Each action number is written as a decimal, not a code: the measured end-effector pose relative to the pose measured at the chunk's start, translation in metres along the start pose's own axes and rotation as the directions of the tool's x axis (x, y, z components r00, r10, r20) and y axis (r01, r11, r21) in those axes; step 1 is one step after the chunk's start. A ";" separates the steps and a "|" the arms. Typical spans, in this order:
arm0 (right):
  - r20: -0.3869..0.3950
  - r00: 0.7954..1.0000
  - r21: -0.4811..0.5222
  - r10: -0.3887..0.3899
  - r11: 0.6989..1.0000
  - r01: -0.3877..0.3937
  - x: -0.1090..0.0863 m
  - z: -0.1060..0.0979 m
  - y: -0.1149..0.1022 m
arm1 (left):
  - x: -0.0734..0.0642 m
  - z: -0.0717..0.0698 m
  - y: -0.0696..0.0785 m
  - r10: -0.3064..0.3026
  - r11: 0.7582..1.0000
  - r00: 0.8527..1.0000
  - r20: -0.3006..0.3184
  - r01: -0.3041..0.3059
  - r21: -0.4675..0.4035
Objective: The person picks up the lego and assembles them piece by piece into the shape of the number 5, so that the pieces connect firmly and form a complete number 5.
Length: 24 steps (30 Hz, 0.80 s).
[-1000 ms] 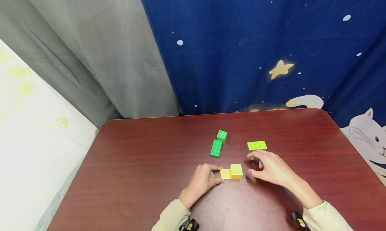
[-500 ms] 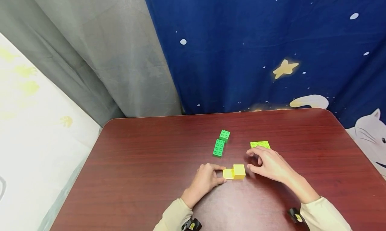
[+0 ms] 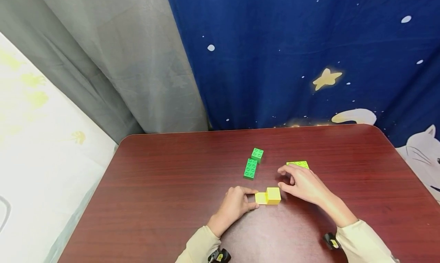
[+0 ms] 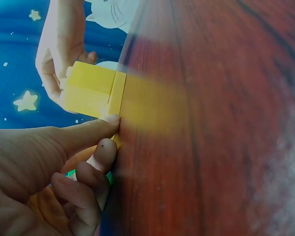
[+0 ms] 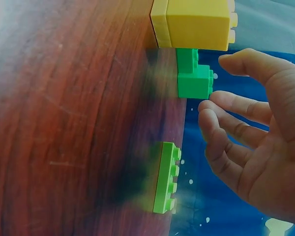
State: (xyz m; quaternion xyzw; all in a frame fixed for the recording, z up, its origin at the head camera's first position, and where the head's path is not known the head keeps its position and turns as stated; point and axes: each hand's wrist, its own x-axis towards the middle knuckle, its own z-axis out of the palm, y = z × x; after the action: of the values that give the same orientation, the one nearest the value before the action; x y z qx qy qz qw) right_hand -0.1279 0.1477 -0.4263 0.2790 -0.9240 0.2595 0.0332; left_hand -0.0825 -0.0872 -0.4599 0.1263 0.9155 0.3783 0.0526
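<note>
A tall yellow block [image 3: 273,196] stands on the right end of a thin yellow plate [image 3: 261,198], which lies flat on the table. My left hand [image 3: 233,204] pinches the plate's left end between thumb and fingers; the left wrist view shows the thumb along the edge of the plate [image 4: 117,94]. Just right of the block, my right hand [image 3: 304,183] hovers with loosely bent fingers and nothing between them. Its fingers partly cover a lime-green brick [image 3: 298,164] in the head view. The right wrist view shows that lime-green brick [image 5: 166,179] apart from the hand.
Farther back on the dark red table [image 3: 172,171] lie a long green brick [image 3: 250,169] and a shorter green brick [image 3: 257,154], end to end. A blue curtain [image 3: 268,64] and a grey curtain [image 3: 154,72] hang behind the table's far edge.
My right hand has moved left, closer to the yellow block, and slightly farther back, covering more of the lime-green brick. My left hand keeps its pinch on the plate. The head view has shifted slightly.
</note>
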 end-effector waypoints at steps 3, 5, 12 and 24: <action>0.017 1.000 0.002 -0.020 1.000 0.020 0.004 0.001 -0.001 | 0.000 0.000 -0.001 -0.001 1.000 1.000 0.006 0.001 -0.008; 0.029 0.999 0.009 -0.036 0.999 0.036 0.007 0.002 -0.002 | 0.000 0.000 -0.001 0.003 1.000 1.000 0.010 -0.003 -0.014; 0.063 0.994 0.029 -0.092 0.995 0.091 0.021 0.003 -0.003 | 0.000 0.002 -0.001 0.004 1.000 1.000 0.001 -0.004 0.003; 0.057 0.991 0.056 -0.118 0.992 0.114 0.034 0.004 0.002 | 0.002 0.002 0.000 0.005 1.000 1.000 -0.004 -0.005 0.013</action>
State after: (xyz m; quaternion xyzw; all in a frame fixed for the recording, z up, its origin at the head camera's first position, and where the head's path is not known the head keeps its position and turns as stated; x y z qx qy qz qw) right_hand -0.1575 0.1296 -0.4239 0.3407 -0.8996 0.2728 0.0132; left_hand -0.0842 -0.0854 -0.4614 0.1282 0.9177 0.3728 0.0488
